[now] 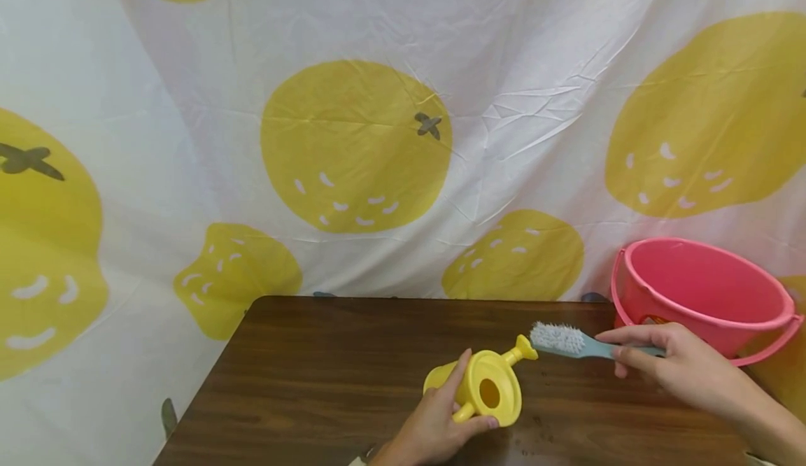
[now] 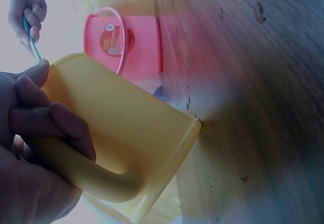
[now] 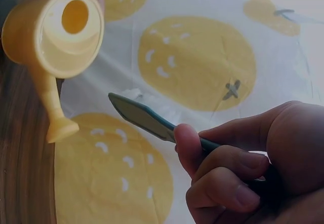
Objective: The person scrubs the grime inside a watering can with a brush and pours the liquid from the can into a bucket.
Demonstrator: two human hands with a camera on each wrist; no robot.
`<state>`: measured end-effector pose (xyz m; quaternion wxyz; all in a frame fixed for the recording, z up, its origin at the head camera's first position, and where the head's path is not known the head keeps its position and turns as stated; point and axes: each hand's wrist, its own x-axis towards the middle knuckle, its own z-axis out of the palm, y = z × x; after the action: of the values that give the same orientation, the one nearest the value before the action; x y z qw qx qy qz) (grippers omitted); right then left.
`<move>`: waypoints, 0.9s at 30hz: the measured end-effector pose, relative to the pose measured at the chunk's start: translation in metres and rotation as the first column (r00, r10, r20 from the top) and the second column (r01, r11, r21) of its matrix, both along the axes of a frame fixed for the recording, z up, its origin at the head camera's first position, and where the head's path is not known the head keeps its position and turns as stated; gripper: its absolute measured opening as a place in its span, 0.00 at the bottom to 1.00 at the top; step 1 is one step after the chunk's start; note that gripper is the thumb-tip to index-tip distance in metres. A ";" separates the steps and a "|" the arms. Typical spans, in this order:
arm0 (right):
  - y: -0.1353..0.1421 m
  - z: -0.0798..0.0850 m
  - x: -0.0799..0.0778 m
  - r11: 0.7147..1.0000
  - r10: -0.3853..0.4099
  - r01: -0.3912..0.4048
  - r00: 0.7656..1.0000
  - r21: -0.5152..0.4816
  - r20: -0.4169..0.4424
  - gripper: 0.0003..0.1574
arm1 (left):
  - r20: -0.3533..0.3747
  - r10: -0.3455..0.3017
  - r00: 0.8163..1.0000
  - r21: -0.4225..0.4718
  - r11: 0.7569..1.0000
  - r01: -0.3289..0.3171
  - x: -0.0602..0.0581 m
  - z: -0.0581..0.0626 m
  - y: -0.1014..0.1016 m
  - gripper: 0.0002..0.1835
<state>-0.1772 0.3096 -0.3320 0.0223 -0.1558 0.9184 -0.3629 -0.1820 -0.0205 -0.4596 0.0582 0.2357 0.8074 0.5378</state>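
Observation:
My left hand (image 1: 434, 417) grips a small yellow watering can (image 1: 475, 385) by its handle, fingers curled round it in the left wrist view. The can is tilted, its top opening facing me and its flared spout (image 1: 521, 350) pointing right. In my right hand (image 1: 683, 364) is a scrub brush (image 1: 569, 341) with a blue-green handle, pinched between thumb and fingers. Its white bristles face up, and the brush's tip overlaps the spout's end in the head view. From the right wrist, the brush back (image 3: 142, 116) shows apart from the can.
A pink bucket (image 1: 642, 291) with a pink handle stands at the table's back right corner, behind my right hand. Water drops dot the brown wooden table (image 1: 315, 382). A white curtain (image 1: 504, 18) printed with yellow fruit hangs behind the table.

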 end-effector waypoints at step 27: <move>-0.001 -0.059 -0.027 0.993 -0.108 0.107 0.994 0.040 0.022 0.17 | 0.012 0.000 1.000 -0.001 1.000 0.000 -0.001 0.002 -0.001 0.52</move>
<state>-0.2040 0.3086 -0.3914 0.0166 -0.1012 0.9320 -0.3476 -0.1828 -0.0215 -0.4580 0.0632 0.2326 0.8073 0.5387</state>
